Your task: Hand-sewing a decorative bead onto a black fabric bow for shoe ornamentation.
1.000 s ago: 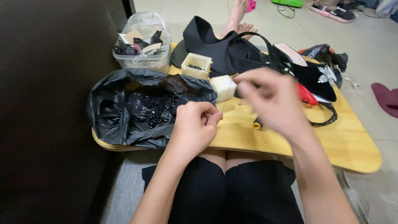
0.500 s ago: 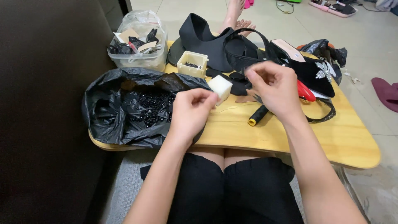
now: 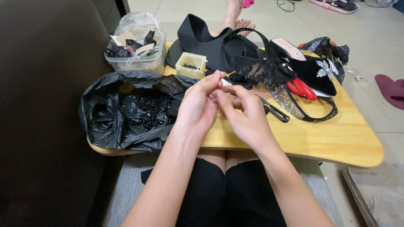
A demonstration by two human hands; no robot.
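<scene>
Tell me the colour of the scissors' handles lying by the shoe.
Red. The scissors' handles show best in the head view, beside the black shoe.

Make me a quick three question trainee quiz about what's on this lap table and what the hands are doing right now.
1. True or false: the black plastic bag of beads lies at the table's left end.
2. What colour are the scissors' handles?
3. The left hand and right hand are: A) far apart B) fingers together above the table C) in the clear tub.

Key: 1 true; 2 red; 3 B.
</scene>
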